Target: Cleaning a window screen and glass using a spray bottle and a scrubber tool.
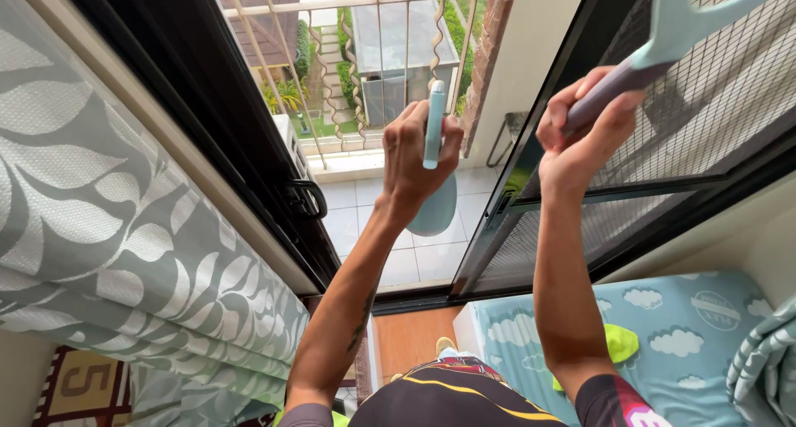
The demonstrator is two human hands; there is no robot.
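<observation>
Both forearms reach up from a dark striped shirt (464,394). Left hand (419,157) clasps a pale blue flat plastic tool (434,124), its lower end hidden. Right hand (580,133) grips a grey-handled teal implement (663,29), cut off above, against the black mesh screen (713,104).

Pale teal tool (673,21) with a lilac grip; pale teal bottle (434,124). Grey-green curtain (108,220) carries a white leaf pattern, and the light blue sheet (688,336) has white clouds. Black mesh screen (713,95) in a black frame; yellow-green cloth (620,342).
</observation>
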